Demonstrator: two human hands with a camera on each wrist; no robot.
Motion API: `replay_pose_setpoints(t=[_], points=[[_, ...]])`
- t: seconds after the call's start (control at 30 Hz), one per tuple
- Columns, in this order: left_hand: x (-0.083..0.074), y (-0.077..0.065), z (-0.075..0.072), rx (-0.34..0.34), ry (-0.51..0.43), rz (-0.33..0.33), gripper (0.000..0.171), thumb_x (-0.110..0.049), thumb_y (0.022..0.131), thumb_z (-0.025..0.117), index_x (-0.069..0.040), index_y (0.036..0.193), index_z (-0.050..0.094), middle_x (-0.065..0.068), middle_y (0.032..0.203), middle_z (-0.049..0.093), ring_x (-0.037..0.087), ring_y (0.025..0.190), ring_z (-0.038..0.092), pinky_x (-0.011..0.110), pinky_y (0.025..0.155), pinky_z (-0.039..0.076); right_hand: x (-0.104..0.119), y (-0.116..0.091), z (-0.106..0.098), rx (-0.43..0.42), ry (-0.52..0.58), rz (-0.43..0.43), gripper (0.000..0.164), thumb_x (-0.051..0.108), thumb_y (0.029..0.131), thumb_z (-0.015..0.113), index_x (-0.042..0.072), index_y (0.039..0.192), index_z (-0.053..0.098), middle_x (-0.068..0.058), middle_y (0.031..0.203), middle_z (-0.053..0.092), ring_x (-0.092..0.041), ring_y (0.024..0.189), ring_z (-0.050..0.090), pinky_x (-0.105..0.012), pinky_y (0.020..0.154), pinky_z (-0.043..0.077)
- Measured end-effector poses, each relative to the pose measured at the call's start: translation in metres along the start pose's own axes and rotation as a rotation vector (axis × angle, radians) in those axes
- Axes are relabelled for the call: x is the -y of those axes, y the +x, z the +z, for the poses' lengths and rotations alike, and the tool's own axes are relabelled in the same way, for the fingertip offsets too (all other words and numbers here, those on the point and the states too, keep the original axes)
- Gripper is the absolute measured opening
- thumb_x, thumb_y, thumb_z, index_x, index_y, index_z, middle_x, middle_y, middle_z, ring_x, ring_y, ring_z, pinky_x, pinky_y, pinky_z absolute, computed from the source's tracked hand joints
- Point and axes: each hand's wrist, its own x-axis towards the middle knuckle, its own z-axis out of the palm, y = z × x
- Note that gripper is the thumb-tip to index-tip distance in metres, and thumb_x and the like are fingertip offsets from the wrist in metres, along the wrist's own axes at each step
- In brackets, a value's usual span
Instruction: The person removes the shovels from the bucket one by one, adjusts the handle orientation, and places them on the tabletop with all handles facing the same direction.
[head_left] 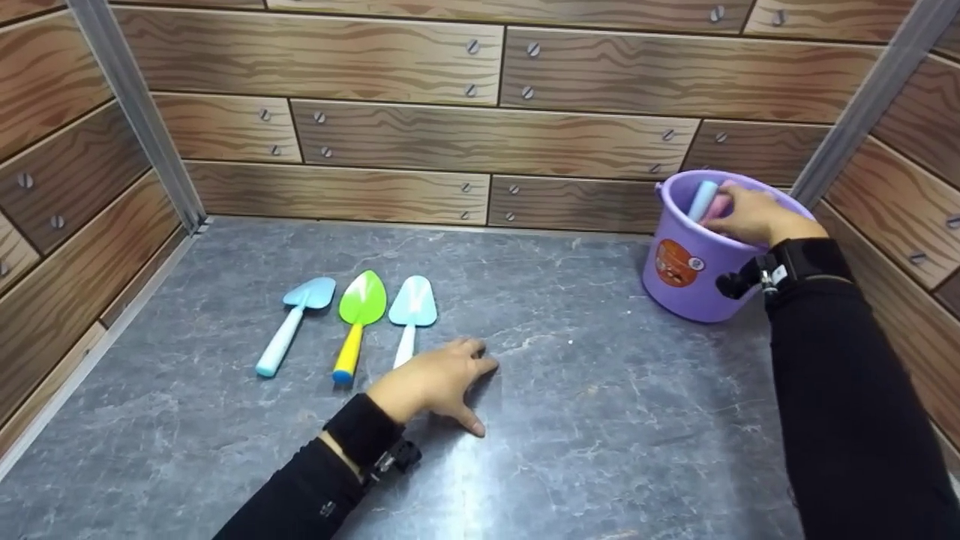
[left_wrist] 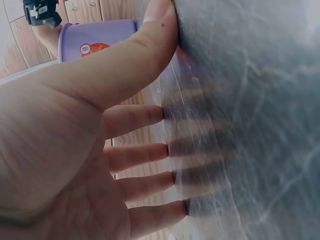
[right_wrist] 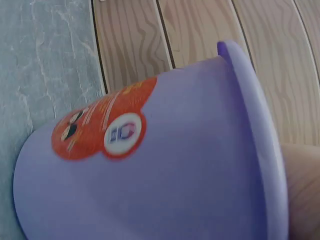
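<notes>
At the right, a purple bucket (head_left: 716, 274) with an orange sticker stands upright. My right hand (head_left: 757, 216) reaches over its rim and pinches a pink handle (head_left: 719, 207); the rest of that tool is hidden inside. A light blue handle (head_left: 703, 199) leans beside it in the bucket. My left hand (head_left: 442, 379) rests on the grey surface with fingers spread, fingertips touching it and nothing held. Just behind it lies a light blue trowel (head_left: 412, 304), its handle end covered by the hand. In the right wrist view the bucket (right_wrist: 190, 150) hides most of the right hand.
Left of the pale trowel lie a green trowel with a yellow handle (head_left: 363, 298) and another light blue trowel (head_left: 309, 294). Wood-patterned walls (head_left: 397, 135) enclose the grey tabletop (head_left: 585, 420) at the back and both sides.
</notes>
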Motion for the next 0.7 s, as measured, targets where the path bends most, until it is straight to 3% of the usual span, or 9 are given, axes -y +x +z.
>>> replay_pose_setpoints(t=[0.1, 0.17, 0.2, 0.3, 0.4, 0.5, 0.57, 0.7], points=[[0.001, 0.005, 0.001, -0.005, 0.021, 0.027, 0.122, -0.072, 0.081, 0.101, -0.02, 0.179, 0.051, 0.018, 0.19, 0.039, 0.044, 0.178, 0.038, 0.057, 0.145, 0.041, 0.013, -0.002, 0.0, -0.06, -0.049, 0.026, 0.053, 0.03, 0.11, 0.053, -0.011, 0.143, 0.055, -0.046, 0.142, 0.058, -0.066, 0.14, 0.052, -0.075, 0.122, 0.046], [0.002, 0.007, 0.001, 0.0, 0.022, 0.031, 0.122, -0.072, 0.081, 0.101, -0.02, 0.18, 0.05, 0.017, 0.19, 0.039, 0.043, 0.178, 0.038, 0.056, 0.145, 0.041, 0.015, 0.0, 0.003, -0.07, -0.07, 0.057, 0.064, 0.024, 0.104, 0.048, -0.014, 0.155, 0.046, -0.056, 0.157, 0.039, -0.079, 0.148, 0.036, -0.091, 0.126, 0.032], [0.002, 0.007, 0.001, -0.001, 0.022, 0.028, 0.122, -0.072, 0.081, 0.101, -0.02, 0.18, 0.05, 0.017, 0.19, 0.039, 0.043, 0.178, 0.038, 0.056, 0.145, 0.041, 0.015, 0.001, 0.004, -0.085, -0.071, 0.081, 0.067, 0.023, 0.103, 0.048, -0.013, 0.159, 0.044, -0.058, 0.161, 0.032, -0.082, 0.15, 0.032, -0.094, 0.126, 0.031], [0.001, 0.006, 0.001, -0.002, 0.018, 0.022, 0.122, -0.071, 0.081, 0.101, -0.02, 0.18, 0.05, 0.017, 0.191, 0.038, 0.042, 0.178, 0.038, 0.056, 0.145, 0.041, 0.009, 0.01, 0.009, -0.118, -0.054, 0.123, 0.078, 0.024, 0.101, 0.061, -0.007, 0.169, 0.038, -0.056, 0.17, 0.016, -0.089, 0.147, 0.03, -0.097, 0.122, 0.034], [0.002, 0.004, 0.001, -0.004, 0.014, 0.017, 0.121, -0.069, 0.081, 0.102, -0.02, 0.179, 0.051, 0.017, 0.19, 0.039, 0.042, 0.178, 0.039, 0.056, 0.145, 0.041, -0.007, 0.029, 0.015, -0.088, -0.044, 0.093, 0.085, 0.029, 0.102, 0.068, -0.002, 0.176, 0.038, -0.049, 0.181, 0.007, -0.089, 0.155, 0.025, -0.095, 0.126, 0.032], [0.001, 0.002, 0.001, -0.006, 0.013, 0.015, 0.121, -0.069, 0.081, 0.102, -0.019, 0.179, 0.051, 0.017, 0.19, 0.04, 0.042, 0.178, 0.039, 0.056, 0.144, 0.042, -0.032, 0.055, 0.023, -0.047, -0.032, 0.028, 0.087, 0.029, 0.103, 0.069, -0.007, 0.175, 0.038, -0.046, 0.186, 0.009, -0.081, 0.166, 0.018, -0.094, 0.133, 0.023], [0.001, 0.0, 0.001, -0.005, 0.018, 0.013, 0.122, -0.069, 0.081, 0.102, -0.02, 0.179, 0.051, 0.017, 0.19, 0.039, 0.042, 0.178, 0.039, 0.056, 0.144, 0.042, -0.047, 0.069, 0.028, -0.054, -0.018, 0.017, 0.09, 0.029, 0.102, 0.07, -0.009, 0.177, 0.036, -0.046, 0.185, 0.015, -0.072, 0.169, 0.025, -0.09, 0.135, 0.028], [0.0, -0.001, 0.001, -0.002, 0.017, 0.005, 0.123, -0.07, 0.08, 0.102, -0.02, 0.18, 0.05, 0.017, 0.191, 0.037, 0.043, 0.179, 0.038, 0.057, 0.145, 0.041, -0.071, 0.086, 0.034, -0.073, -0.007, 0.023, 0.101, 0.034, 0.103, 0.073, -0.006, 0.182, 0.026, -0.046, 0.185, 0.015, -0.071, 0.168, 0.029, -0.088, 0.135, 0.029]])
